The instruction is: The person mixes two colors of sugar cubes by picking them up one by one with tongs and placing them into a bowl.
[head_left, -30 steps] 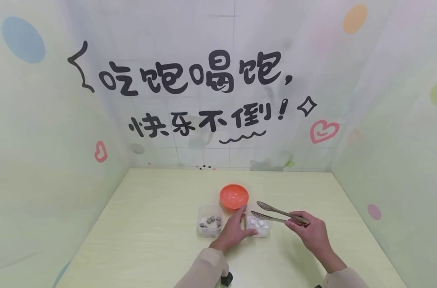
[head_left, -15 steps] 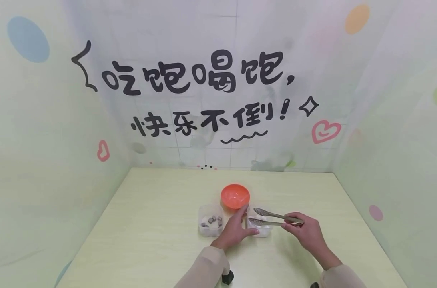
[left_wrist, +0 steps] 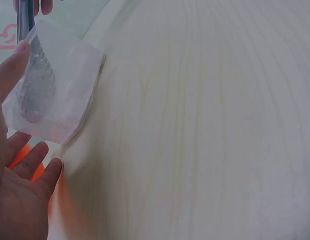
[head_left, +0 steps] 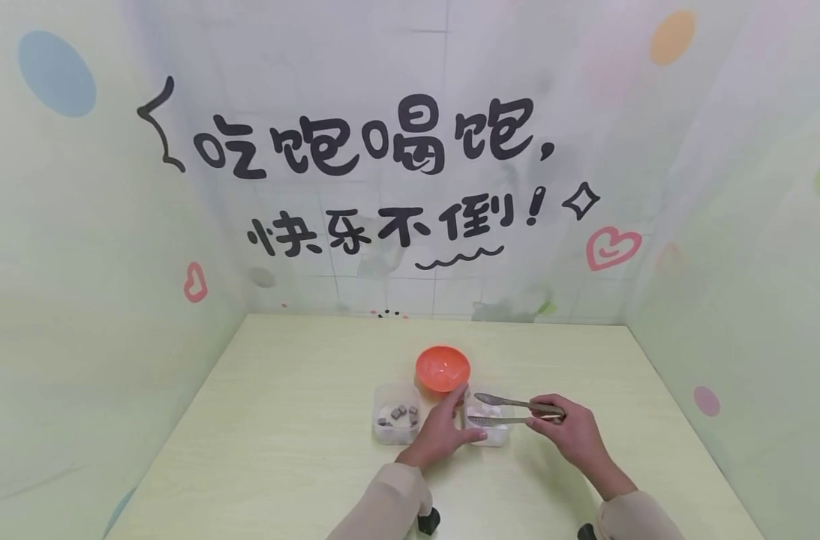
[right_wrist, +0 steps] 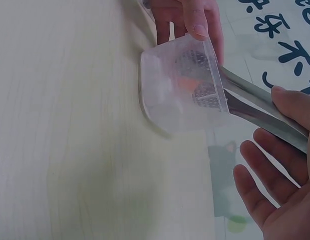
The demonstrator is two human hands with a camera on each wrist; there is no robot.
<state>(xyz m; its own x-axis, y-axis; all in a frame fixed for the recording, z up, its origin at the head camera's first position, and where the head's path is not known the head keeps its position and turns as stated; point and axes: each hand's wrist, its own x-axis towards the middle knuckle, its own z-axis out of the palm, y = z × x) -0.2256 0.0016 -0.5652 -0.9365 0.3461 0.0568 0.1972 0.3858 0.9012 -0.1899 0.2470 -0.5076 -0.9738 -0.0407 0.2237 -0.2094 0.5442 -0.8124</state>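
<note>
My left hand (head_left: 440,429) holds a clear plastic container (head_left: 496,437) by its left side, thumb on the near wall and fingers at the far one. White cubes (head_left: 496,412) lie in that container. My right hand (head_left: 575,431) grips metal tongs (right_wrist: 265,121) by their arms. The tongs' perforated tips are parted and reach into the container in the right wrist view. Whether a cube lies between the tips cannot be made out. The left wrist view shows one tip (left_wrist: 37,92) through the container's wall (left_wrist: 77,80).
An orange bowl (head_left: 443,369) stands just behind the containers. To the left is a second clear container (head_left: 394,436) with several grey-brown cubes (head_left: 399,412). Everything stands on a pale wooden table (head_left: 281,420) with printed walls on three sides.
My right hand has brought the tongs left and down into the container, and their tips have come somewhat closer, then parted slightly. The left hand stays on the container.
</note>
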